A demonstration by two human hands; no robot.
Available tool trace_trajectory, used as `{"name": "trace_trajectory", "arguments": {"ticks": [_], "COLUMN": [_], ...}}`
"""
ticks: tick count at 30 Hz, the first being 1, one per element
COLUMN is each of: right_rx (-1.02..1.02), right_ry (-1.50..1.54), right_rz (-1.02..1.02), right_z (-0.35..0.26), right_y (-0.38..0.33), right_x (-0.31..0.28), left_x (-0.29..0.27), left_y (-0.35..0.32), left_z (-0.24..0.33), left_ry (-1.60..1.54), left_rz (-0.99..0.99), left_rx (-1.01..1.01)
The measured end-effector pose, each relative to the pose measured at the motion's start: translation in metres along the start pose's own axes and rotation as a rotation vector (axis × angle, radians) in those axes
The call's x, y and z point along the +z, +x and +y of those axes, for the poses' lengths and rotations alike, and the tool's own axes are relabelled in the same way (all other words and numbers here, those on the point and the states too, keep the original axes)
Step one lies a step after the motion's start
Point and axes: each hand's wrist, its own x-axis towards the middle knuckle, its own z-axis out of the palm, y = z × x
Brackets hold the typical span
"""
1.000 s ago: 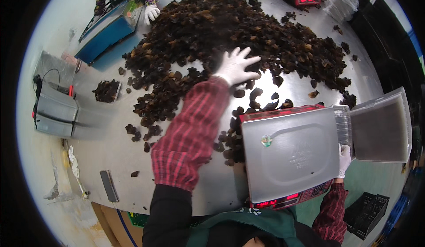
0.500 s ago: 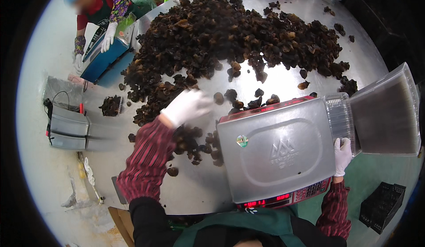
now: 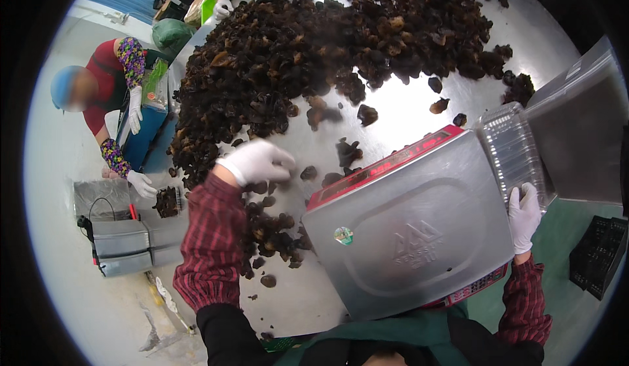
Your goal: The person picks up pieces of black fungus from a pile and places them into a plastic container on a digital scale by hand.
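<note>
My left hand, in a white glove, hovers over the steel table beside loose dark brown wood ear mushrooms. Its fingers bend downward but are smeared by motion, so what they hold is unclear. My right hand, also gloved, grips the near end of a clear plastic tray, which looks like part of a stack. Between my hands is a red weighing scale with a broad bare steel pan. A large heap of wood ear mushrooms spreads across the table beyond.
At the left, a co-worker stands by a blue scale, one gloved hand near a small filled tray. Another person's gloved hand is at the far edge. Tall stacked plastic lids stand right; a black crate sits below.
The view has shifted, with the scale appearing more tilted. My left hand has drawn back slightly left. The co-worker has moved a hand from the blue scale to the small filled tray.
</note>
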Motion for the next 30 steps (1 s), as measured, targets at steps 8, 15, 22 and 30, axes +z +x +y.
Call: {"name": "trace_trajectory", "arguments": {"ticks": [8,15,22,30], "right_rx": [0.013,0.039,-0.038,-0.039], "right_ry": [0.039,0.029,-0.041,-0.100], "right_rz": [-0.044,-0.041,-0.026,-0.084], "right_z": [0.005,0.015,0.019,0.025], "right_y": [0.005,0.003,0.005,0.013], "right_x": [-0.001,0.004,0.008,0.010], "left_x": [-0.043,0.047,0.134,0.210], "left_y": [0.134,0.069,-0.079,-0.095], "left_z": [-0.051,-0.040,0.033,0.103], "left_ry": [0.306,0.193,0.084,0.066], "left_rz": [0.893,0.787,0.553,0.835], "left_rx": [-0.244,-0.087,-0.181,-0.205]}}
